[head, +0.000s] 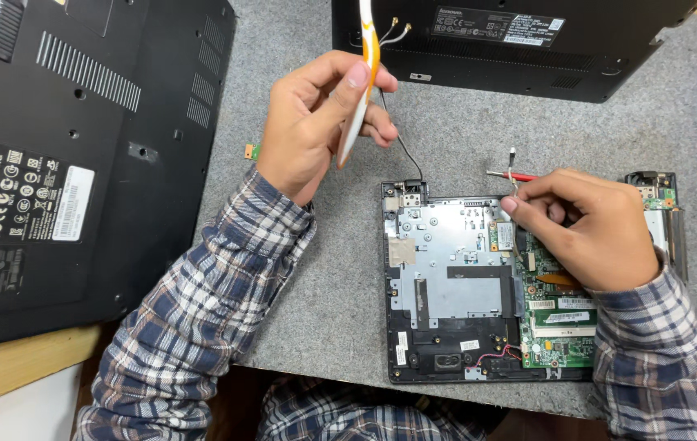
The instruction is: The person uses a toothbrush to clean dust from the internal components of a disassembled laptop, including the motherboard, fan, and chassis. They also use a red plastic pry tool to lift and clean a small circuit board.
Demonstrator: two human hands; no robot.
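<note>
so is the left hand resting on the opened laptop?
No: the left hand is raised above the grey mat, pinching an orange-and-white flat cable, clear of the opened laptop.

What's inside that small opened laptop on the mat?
Inside the opened laptop: a silver metal plate, a green circuit board and thin wires. The right hand covers the board's upper part.

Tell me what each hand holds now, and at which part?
The left hand pinches a white and orange flat ribbon near its middle. The right hand grips a red-handled tool over the opened laptop; the grip itself is hidden by the fingers.
</note>
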